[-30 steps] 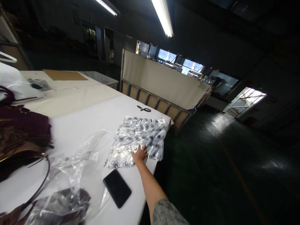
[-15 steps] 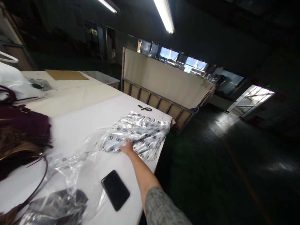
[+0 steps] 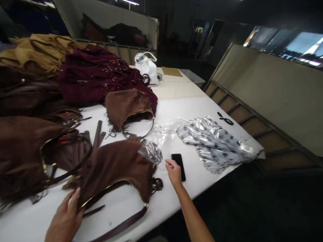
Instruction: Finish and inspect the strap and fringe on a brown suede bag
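Note:
A brown suede handbag with a gold-coloured zip, fringe and dark strap lies before me on the white table. My left hand grips its left end between thumb and fingers. To the right, my right hand is closed, fingers bent together, beside a black phone lying flat. What those fingers hold, if anything, I cannot make out. Just left of them, a small clear plastic bag with dark contents rests at the handbag's edge. Crumpled plastic bags with black printed motifs lie farther right.
More brown handbags cover the left side. Behind them are maroon bags and tan bags. A white bag stands at the back. Black snips lie near the table's right edge. A framed panel cart stands beyond.
The view has swung left over the handbags. My right hand has left the printed plastic and come back beside the phone. My left hand is now in view, holding a brown handbag.

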Demonstrator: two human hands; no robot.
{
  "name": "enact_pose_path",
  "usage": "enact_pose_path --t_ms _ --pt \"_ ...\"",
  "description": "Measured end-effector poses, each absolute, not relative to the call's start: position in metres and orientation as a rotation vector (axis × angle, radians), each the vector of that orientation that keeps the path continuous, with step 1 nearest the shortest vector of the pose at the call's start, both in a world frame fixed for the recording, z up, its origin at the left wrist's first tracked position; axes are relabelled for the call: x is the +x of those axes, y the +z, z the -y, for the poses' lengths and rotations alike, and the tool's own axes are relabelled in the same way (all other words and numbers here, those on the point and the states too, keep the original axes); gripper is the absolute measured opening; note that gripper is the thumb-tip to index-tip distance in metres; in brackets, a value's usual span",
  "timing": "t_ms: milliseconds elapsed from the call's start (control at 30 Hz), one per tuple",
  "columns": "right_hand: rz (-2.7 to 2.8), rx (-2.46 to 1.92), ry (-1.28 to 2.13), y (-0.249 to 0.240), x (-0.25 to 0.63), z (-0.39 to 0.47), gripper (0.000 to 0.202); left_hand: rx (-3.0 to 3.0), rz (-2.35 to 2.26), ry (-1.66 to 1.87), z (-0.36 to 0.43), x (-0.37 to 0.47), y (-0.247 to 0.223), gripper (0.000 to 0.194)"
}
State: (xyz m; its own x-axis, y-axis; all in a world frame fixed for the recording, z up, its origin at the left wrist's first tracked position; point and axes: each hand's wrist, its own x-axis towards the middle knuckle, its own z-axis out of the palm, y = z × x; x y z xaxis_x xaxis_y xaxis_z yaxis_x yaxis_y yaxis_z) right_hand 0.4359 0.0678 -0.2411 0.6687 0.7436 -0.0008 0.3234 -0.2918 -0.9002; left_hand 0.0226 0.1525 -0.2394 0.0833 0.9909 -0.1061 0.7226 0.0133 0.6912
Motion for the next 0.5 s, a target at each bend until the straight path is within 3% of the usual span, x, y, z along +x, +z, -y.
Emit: enact_pose_path --t_ms 167,333,500 --pt "0.916 -2.002 0.660 -0.260 0.325 -0.045 0.052 1.873 -1.827 0.008 -0.143 0.010 -0.246 0.062" --pt "0.978 -2.303 0.561 -0.259 0.302 -0.060 0.087 1.933 -1.851 -0.063 -0.145 0.017 -0.228 0.060" --pt "1.092 -2.227 0.503 -0.246 0.312 -0.072 0.080 1.921 -1.886 -0.042 -0.137 0.015 -0.219 0.060"
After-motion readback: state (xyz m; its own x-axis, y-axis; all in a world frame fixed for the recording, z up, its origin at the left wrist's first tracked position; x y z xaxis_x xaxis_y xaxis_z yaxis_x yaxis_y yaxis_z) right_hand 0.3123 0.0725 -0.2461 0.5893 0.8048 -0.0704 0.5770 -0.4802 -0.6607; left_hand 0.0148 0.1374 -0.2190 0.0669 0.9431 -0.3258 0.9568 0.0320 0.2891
